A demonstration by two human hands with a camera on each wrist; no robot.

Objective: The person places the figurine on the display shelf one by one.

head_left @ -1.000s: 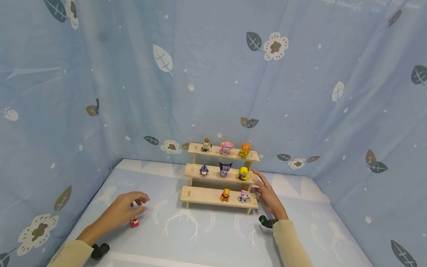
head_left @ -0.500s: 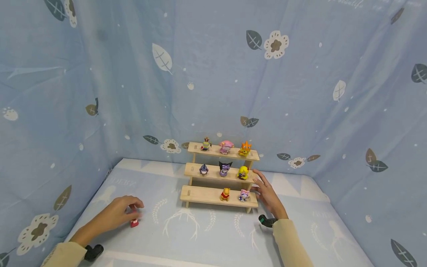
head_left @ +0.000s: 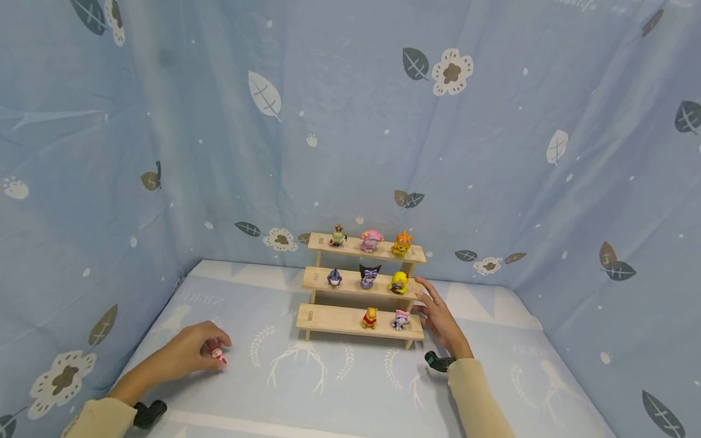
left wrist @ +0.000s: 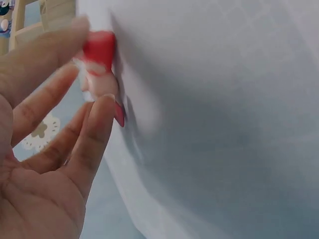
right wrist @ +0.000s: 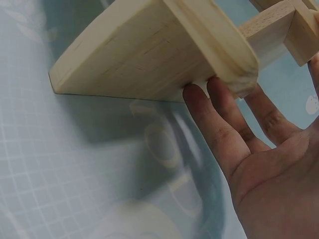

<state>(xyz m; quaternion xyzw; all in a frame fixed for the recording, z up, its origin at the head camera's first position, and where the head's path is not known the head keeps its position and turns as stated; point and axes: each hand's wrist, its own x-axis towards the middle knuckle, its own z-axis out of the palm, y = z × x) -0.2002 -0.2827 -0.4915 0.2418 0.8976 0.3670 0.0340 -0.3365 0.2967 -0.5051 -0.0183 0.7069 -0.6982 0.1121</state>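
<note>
A small red-and-pink figurine point(head_left: 218, 356) point(left wrist: 99, 67) is pinched between the thumb and fingers of my left hand point(head_left: 191, 353) point(left wrist: 60, 134), just above the pale blue mat at the front left. A three-step wooden shelf point(head_left: 328, 321) point(right wrist: 149, 55) stands mid-table and carries several small toy figures, among them a yellow bear point(head_left: 370, 318) and a pink one point(head_left: 401, 319) on the lowest step. My right hand point(head_left: 438, 319) point(right wrist: 249, 144) lies open with straight fingers against the shelf's right end.
Blue patterned cloth walls close in the back and both sides. The mat point(head_left: 339, 389) stretches in front of the shelf. The left part of the lowest step point(head_left: 323, 317) is bare.
My left hand came down over the red figurine, curled its fingers round it and lifted it slightly toward me. The right hand stayed against the shelf.
</note>
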